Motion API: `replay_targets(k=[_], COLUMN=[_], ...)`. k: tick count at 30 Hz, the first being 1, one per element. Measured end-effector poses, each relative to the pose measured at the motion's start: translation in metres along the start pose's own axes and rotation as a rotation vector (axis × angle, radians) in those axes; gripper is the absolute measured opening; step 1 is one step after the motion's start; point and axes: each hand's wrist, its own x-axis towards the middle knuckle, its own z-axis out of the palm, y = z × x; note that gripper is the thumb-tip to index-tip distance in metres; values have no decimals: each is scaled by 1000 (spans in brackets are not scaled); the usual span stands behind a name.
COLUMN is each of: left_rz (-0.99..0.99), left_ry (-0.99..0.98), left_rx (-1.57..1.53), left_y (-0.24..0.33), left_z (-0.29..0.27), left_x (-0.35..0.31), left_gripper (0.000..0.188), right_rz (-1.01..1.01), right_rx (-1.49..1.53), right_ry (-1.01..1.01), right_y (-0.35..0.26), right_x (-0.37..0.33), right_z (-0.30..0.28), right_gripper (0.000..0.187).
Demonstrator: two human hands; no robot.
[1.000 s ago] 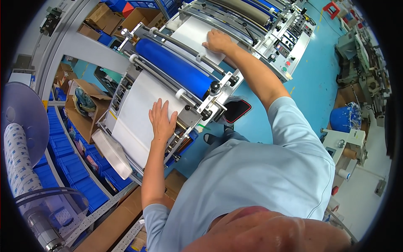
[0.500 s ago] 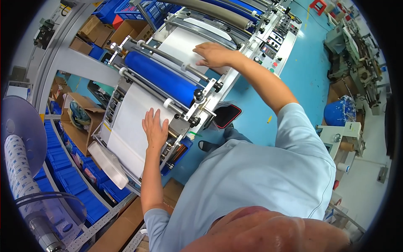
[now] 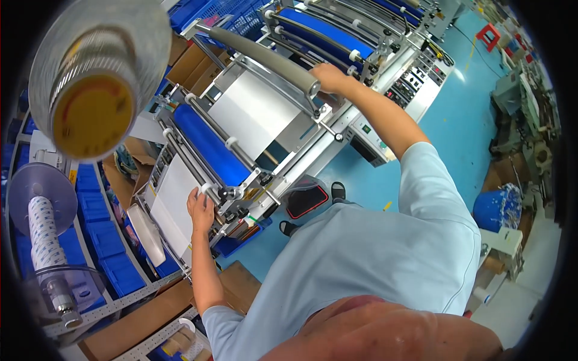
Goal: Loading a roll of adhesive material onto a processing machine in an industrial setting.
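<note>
My left hand (image 3: 200, 212) rests at the near right edge of a white sheet (image 3: 171, 207) that runs under the rollers of a long machine. Its fingers are apart and hold nothing that I can see, beside the near end of a steel roller. Farther along, my right arm reaches over the machine's right side. My right hand (image 3: 332, 78) is next to the right end of a thick grey roller (image 3: 268, 57); its fingertips are hidden. Between the hands lie a blue roller (image 3: 208, 144) and a stretch of white sheet (image 3: 256, 114).
A clear-flanged reel (image 3: 99, 96) looms at upper left, with a printed roll (image 3: 45, 231) below it. Blue bins (image 3: 114, 240) line the left. Control panels (image 3: 415, 81) run along the machine's right side. A red stool (image 3: 487, 37) and blue barrel (image 3: 498, 207) stand on the right.
My right hand has moved from above the white sheet to the far side, by the grey roller's end. My left hand stays near the sheet's edge. The view has shifted, bringing the reel in.
</note>
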Motion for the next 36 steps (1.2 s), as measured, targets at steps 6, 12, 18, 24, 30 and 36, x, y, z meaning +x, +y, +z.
replay_targets(k=[6, 12, 18, 24, 30, 36], left_rz=[-137, -184, -67, -294, -243, -359], left_ry=[-36, -9, 88, -116, -90, 22], left_rx=[-190, -86, 64, -20, 109, -219], left_y=[-4, 11, 23, 34, 30, 25], left_z=[5, 8, 7, -2, 3, 15], left_x=[4, 6, 3, 7, 3, 2], left_gripper=[31, 37, 40, 51, 53, 50], right_rz=[-168, -561, -389, -123, -32, -339], right_rx=[-83, -112, -135, 156, 126, -125], right_ry=[-94, -231, -405, 55, -71, -131], right_y=[-2, 14, 5, 2, -15, -13], right_x=[14, 29, 84, 194, 228, 248], right_z=[-4, -14, -26, 14, 21, 35], right_gripper=[17, 11, 19, 34, 30, 21])
